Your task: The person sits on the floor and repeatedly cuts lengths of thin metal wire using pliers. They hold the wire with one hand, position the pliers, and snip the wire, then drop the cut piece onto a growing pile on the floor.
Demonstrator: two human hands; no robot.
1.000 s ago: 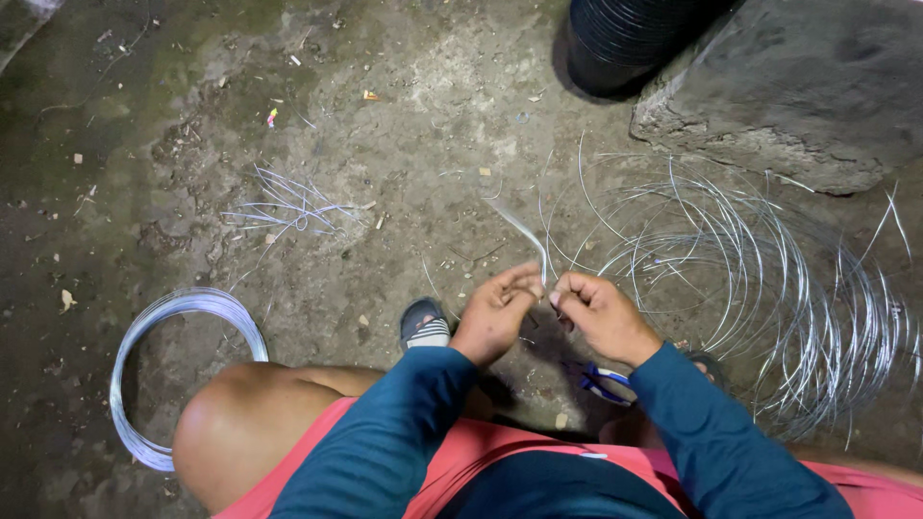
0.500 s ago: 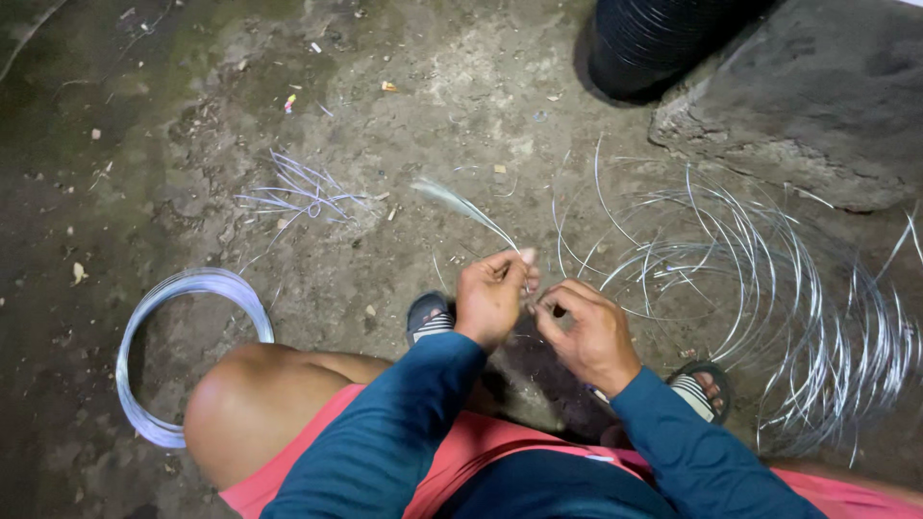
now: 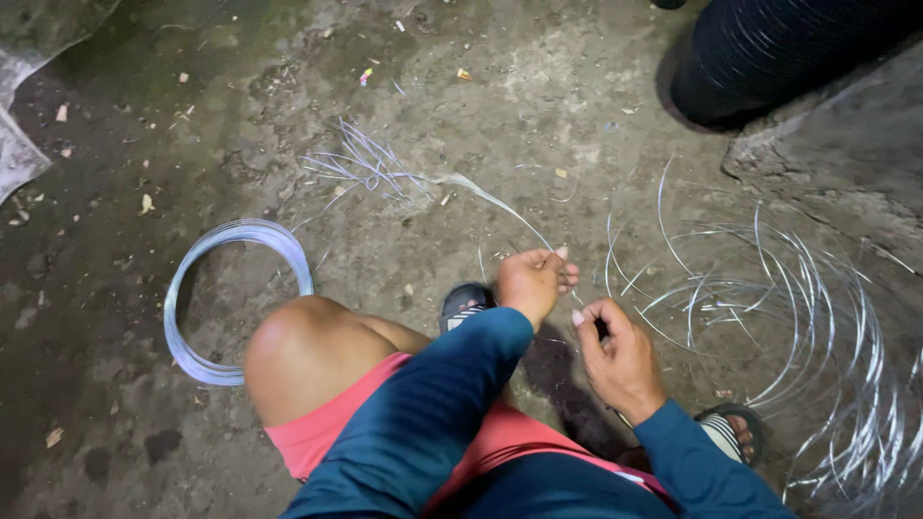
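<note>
Wire strand [image 3: 500, 207] held between two bare hands above a dirt floor [image 3: 500, 106]. Left hand [image 3: 532, 281], at centre, has its fingers curled narrow and pinched on the strand, which arcs away toward 11 o'clock and ends at a scatter of short wire offcuts [image 3: 361, 165]. Right hand [image 3: 620, 356], just beside it at 4 o'clock, is closed in a loose fist; whether it grips the strand cannot be told. Loose wire coils [image 3: 788, 317] spread across the floor at 3 o'clock. Tight wire coil [image 3: 226, 298] lies at 9 o'clock, beside the bent knee [image 3: 303, 351]. Black corrugated pipe [image 3: 769, 48] occupies 1 o'clock, beside a stone block [image 3: 846, 144].
</note>
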